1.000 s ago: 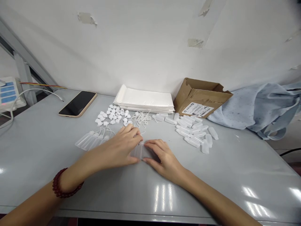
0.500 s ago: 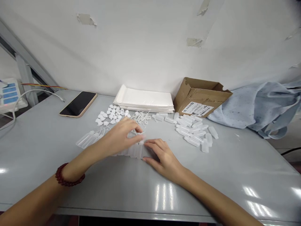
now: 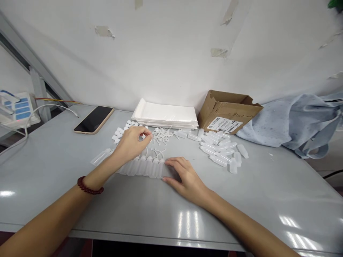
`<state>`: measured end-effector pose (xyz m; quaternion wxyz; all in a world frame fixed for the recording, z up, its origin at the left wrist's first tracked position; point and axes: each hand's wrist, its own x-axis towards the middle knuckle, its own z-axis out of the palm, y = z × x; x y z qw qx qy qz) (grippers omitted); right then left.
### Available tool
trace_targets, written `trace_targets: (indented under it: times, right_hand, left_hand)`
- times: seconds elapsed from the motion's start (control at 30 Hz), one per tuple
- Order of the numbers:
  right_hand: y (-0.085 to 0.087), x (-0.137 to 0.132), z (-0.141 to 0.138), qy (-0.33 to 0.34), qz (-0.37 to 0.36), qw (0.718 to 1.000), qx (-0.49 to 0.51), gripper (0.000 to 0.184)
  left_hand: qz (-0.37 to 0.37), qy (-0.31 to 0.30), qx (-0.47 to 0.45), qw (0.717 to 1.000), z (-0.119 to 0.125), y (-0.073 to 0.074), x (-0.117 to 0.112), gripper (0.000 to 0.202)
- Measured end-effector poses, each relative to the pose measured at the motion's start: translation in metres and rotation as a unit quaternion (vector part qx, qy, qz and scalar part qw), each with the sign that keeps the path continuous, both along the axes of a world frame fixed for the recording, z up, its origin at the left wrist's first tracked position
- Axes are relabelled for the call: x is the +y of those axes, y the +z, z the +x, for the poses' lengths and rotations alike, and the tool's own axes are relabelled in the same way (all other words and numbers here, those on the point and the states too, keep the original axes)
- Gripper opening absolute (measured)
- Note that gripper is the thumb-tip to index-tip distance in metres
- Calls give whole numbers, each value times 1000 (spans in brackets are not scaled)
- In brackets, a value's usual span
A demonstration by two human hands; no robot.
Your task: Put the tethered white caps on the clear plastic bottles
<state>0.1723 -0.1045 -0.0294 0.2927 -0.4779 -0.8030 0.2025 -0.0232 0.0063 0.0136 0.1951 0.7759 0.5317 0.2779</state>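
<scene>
Small plastic bottles [image 3: 148, 167] in a row on the grey table [image 3: 144, 210], with right hand [image 3: 187, 182] spread wide at the end and left hand [image 3: 131, 143] narrowed near white cords [image 3: 163, 135], cannot tell if empty; probably light, slick, soft-walled; best pinched at the necks

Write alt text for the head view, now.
Left hand by white caps and strings, right hand at the right end of a row of bottles on a grey table. Farther back: loose bottles, box, packets, phone.
</scene>
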Motion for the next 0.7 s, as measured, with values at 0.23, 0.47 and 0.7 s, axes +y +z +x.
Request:
trace_targets:
  times: [0.23, 0.47, 0.7]
  right_hand:
    - [15, 9, 19, -33, 31, 999, 21, 32]
    - [32, 32, 76, -187, 56, 975, -107, 15]
    - [16, 39, 80, -229, 102, 927, -279, 28]
  left_hand:
    - [69, -52, 62, 994, -4, -12, 10, 25]
    - [82, -91, 130, 984, 0, -18, 17, 31]
    - [113, -94, 144, 979, 2, -21, 26, 33]
